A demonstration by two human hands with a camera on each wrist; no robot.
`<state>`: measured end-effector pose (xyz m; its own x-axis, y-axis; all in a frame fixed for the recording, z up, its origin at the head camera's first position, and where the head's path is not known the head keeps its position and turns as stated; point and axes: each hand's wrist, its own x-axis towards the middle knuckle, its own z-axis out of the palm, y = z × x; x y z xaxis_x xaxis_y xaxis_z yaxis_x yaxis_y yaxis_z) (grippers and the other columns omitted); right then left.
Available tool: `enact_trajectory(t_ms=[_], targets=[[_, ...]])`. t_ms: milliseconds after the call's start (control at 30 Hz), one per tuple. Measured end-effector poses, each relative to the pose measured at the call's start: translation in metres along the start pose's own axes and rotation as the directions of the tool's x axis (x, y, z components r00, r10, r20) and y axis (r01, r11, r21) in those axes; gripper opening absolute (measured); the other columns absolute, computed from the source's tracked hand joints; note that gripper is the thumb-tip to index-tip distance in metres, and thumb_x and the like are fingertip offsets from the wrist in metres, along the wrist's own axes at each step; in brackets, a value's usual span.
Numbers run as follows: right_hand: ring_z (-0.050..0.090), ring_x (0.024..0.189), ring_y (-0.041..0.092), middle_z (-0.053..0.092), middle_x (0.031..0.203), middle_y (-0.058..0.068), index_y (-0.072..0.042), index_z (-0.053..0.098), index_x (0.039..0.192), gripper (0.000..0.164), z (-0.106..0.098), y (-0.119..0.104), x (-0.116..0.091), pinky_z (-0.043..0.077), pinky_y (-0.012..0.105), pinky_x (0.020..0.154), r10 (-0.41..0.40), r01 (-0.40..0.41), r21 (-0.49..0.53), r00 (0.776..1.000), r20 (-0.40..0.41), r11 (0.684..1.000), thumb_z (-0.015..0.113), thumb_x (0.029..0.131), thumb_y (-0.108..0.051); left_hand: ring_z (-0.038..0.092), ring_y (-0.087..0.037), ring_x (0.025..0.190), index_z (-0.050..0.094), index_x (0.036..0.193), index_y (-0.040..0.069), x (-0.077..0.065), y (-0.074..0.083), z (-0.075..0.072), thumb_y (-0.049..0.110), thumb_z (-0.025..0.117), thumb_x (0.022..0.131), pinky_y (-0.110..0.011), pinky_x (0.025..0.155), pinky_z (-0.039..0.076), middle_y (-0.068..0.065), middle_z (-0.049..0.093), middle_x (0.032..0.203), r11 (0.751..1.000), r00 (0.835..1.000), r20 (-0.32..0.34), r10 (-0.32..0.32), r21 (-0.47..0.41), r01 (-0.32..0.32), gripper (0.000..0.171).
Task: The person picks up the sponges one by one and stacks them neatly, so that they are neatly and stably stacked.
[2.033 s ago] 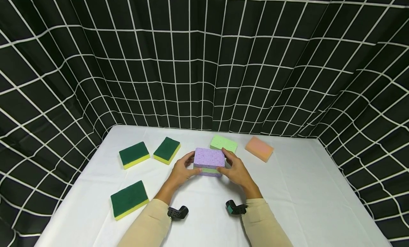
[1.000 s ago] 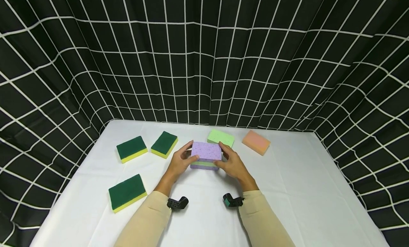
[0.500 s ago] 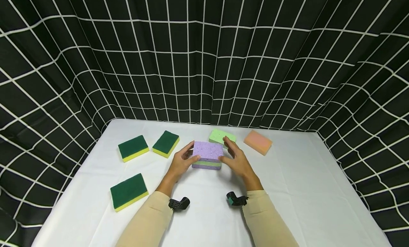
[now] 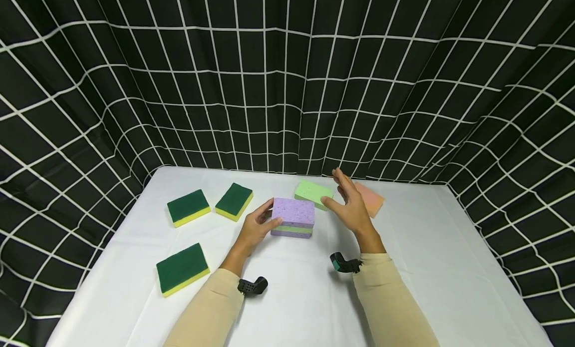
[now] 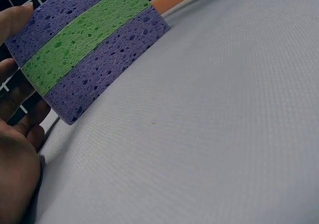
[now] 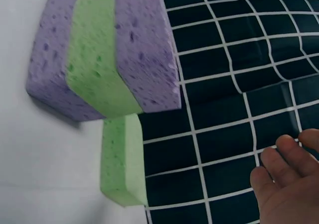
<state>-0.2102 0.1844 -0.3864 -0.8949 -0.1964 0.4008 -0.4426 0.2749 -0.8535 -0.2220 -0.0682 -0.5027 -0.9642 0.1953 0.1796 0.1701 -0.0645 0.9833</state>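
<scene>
A stack of sponges, purple over green over purple, stands on the white table; its top purple sponge (image 4: 293,210) faces up. My left hand (image 4: 253,233) grips the stack's left end, thumb at the front and fingers round the side and back. In the left wrist view the green middle sponge (image 5: 82,40) lies flush between the purple ones. My right hand (image 4: 352,209) is off the stack, fingers extended and holding nothing. It hovers between a light green sponge (image 4: 312,192) behind the stack and an orange sponge (image 4: 370,199), partly covering the orange one.
On the left lie three green-and-yellow scouring sponges: one at the back left (image 4: 187,207), one nearer the stack (image 4: 234,201) and one toward the front (image 4: 181,269). A black curtain with white grid lines (image 4: 278,87) surrounds the table (image 4: 449,277) at the back and sides.
My right hand has let go of the stack's right end and moved right and back toward the orange sponge. My left hand and the stack stay in place.
</scene>
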Motion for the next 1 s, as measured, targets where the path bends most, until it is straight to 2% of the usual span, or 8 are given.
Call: enact_trajectory(t_ms=[167, 400, 533, 600, 767, 833, 867, 1000], targets=[[0.026, 0.138, 0.038, 0.028, 0.150, 0.023, 0.009, 0.021, 0.148, 0.076, -0.009, 0.004, 0.008, 0.022, 0.049, 0.111, 0.042, -0.042, -0.020, 0.999, -0.035, 0.999, 0.064, 0.087, 0.000, 0.047, -0.040, 0.121, 0.037, 0.144, -0.008, -0.005, 0.015, 0.003, 0.003, 0.068, 0.088, -0.050, 0.105, 0.033, -0.027, 0.050, 0.133, 1.000, 0.999, 0.035, 0.000, -0.001, 0.000, 0.065], [0.024, 0.140, 0.032, 0.025, 0.153, 0.020, 0.003, 0.019, 0.151, 0.079, -0.014, 0.025, 0.018, 0.021, 0.046, 0.112, 0.175, -0.175, 0.007, 0.983, -0.055, 0.985, 0.066, 0.089, -0.007, 0.049, -0.036, 0.120, 0.041, 0.145, -0.001, -0.001, -0.008, 0.002, 0.008, 0.071, 0.088, -0.048, 0.103, 0.036, -0.022, 0.053, 0.131, 1.000, 1.000, -0.005, -0.005, 0.012, 0.005, 0.064], [0.023, 0.141, 0.031, 0.023, 0.154, 0.019, 0.003, 0.018, 0.151, 0.081, -0.012, 0.039, 0.025, 0.020, 0.045, 0.112, 0.242, -0.242, 0.014, 0.969, -0.044, 0.970, 0.067, 0.088, -0.008, 0.051, -0.032, 0.119, 0.043, 0.145, 0.003, 0.000, -0.013, 0.001, 0.013, 0.073, 0.088, -0.046, 0.101, 0.039, -0.019, 0.055, 0.129, 1.000, 1.000, -0.024, 0.007, 0.029, -0.006, 0.066], [0.022, 0.141, 0.032, 0.023, 0.154, 0.021, 0.003, 0.017, 0.151, 0.081, -0.010, 0.043, 0.025, 0.020, 0.045, 0.112, 0.278, -0.278, 0.005, 0.960, -0.038, 0.961, 0.068, 0.089, -0.009, 0.049, -0.034, 0.120, 0.041, 0.145, 0.002, -0.002, -0.004, 0.001, 0.012, 0.072, 0.088, -0.047, 0.103, 0.037, -0.021, 0.053, 0.130, 1.000, 1.000, -0.010, -0.007, 0.010, 0.007, 0.066], [0.020, 0.142, 0.027, 0.022, 0.156, 0.013, -0.005, 0.016, 0.154, 0.087, -0.005, 0.089, 0.025, 0.021, 0.041, 0.113, 0.351, -0.351, -0.013, 0.936, -0.032, 0.936, 0.070, 0.088, -0.022, 0.045, -0.039, 0.124, 0.038, 0.145, -0.003, -0.006, 0.014, 0.001, 0.008, 0.070, 0.089, -0.048, 0.107, 0.031, -0.025, 0.049, 0.135, 0.999, 0.999, 0.022, -0.037, -0.005, 0.037, 0.066], [0.020, 0.142, 0.026, 0.021, 0.157, 0.009, -0.009, 0.015, 0.155, 0.089, -0.003, 0.108, 0.024, 0.022, 0.041, 0.112, 0.369, -0.370, -0.014, 0.929, -0.029, 0.929, 0.071, 0.087, -0.026, 0.045, -0.039, 0.124, 0.038, 0.145, -0.003, -0.006, 0.014, 0.001, 0.009, 0.070, 0.089, -0.047, 0.108, 0.030, -0.024, 0.048, 0.135, 1.000, 0.999, 0.028, -0.030, -0.002, 0.030, 0.066], [0.020, 0.142, 0.027, 0.021, 0.157, 0.009, -0.010, 0.016, 0.155, 0.090, -0.003, 0.111, 0.024, 0.023, 0.042, 0.112, 0.383, -0.384, -0.020, 0.923, -0.027, 0.923, 0.072, 0.087, -0.027, 0.045, -0.040, 0.124, 0.037, 0.145, -0.004, -0.006, 0.018, 0.001, 0.008, 0.070, 0.089, -0.048, 0.107, 0.030, -0.026, 0.048, 0.135, 1.000, 0.999, 0.039, -0.028, -0.003, 0.029, 0.066], [0.020, 0.142, 0.030, 0.021, 0.157, 0.009, -0.009, 0.015, 0.155, 0.092, 0.000, 0.120, 0.021, 0.023, 0.045, 0.112, 0.430, -0.431, -0.042, 0.903, -0.018, 0.902, 0.072, 0.086, -0.029, 0.045, -0.039, 0.124, 0.037, 0.145, -0.004, -0.007, 0.018, 0.001, 0.008, 0.070, 0.090, -0.047, 0.108, 0.030, -0.025, 0.048, 0.136, 1.000, 0.999, 0.041, -0.025, 0.006, 0.025, 0.066]])
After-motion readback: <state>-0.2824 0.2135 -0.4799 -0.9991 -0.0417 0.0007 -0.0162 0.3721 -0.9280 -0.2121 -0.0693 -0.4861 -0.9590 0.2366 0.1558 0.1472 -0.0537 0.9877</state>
